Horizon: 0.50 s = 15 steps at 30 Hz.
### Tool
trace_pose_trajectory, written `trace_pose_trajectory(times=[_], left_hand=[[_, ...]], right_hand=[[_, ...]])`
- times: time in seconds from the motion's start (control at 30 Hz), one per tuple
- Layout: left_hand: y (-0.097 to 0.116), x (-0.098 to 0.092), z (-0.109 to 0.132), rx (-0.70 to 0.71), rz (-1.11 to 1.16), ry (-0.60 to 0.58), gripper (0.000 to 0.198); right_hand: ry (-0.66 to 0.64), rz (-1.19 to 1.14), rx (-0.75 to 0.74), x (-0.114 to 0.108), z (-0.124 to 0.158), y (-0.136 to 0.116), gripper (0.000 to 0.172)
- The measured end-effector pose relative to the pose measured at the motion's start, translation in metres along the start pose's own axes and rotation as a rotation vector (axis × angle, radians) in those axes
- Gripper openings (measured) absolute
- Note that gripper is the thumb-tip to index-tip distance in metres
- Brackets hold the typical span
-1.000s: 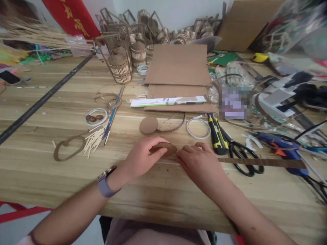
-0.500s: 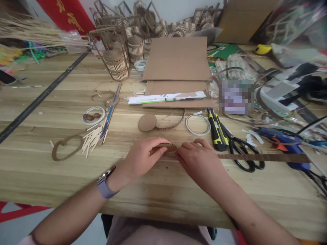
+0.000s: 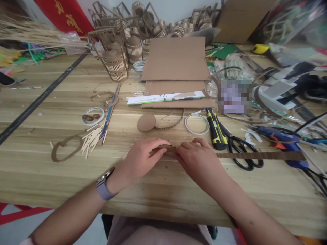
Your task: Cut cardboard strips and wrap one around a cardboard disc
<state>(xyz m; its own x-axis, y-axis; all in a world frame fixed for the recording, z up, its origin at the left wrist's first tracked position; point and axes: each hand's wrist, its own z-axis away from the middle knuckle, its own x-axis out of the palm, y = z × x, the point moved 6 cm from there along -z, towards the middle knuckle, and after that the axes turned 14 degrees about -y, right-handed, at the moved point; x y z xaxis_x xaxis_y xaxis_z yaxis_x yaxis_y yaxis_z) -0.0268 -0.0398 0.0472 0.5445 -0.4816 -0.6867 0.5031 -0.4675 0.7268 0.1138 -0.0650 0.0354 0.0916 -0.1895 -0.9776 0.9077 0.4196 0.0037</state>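
Observation:
My left hand is closed around a small cardboard disc, with the thumb along its near side. Against the disc's right edge, my right hand pinches a brown cardboard strip, whose long tail runs right across the scissors toward the glue gun. The fingertips of the right hand are partly hidden by its back. Just beyond the hands lies another round cardboard disc, with a curved corrugated strip beside it. A roll of white tape rests farther right.
A yellow-black utility knife, black-handled scissors and a blue glue gun lie on the right. Short wooden sticks and a looped brown strip are on the left. Cardboard sheets and small slatted buckets stand behind.
Both hands hold nearly the same pose on the disc and strip. The whole view has shifted slightly; nothing has been picked up or let go.

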Motion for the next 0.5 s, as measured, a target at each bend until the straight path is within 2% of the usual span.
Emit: trace_pose_trajectory(times=[0.5], left_hand=[[0.0031,0.0048,0.0015,0.021,-0.033,-0.031,0.022]], right_hand=[[-0.011,0.001,0.006,-0.0009,-0.0005,-0.0005,0.016]])
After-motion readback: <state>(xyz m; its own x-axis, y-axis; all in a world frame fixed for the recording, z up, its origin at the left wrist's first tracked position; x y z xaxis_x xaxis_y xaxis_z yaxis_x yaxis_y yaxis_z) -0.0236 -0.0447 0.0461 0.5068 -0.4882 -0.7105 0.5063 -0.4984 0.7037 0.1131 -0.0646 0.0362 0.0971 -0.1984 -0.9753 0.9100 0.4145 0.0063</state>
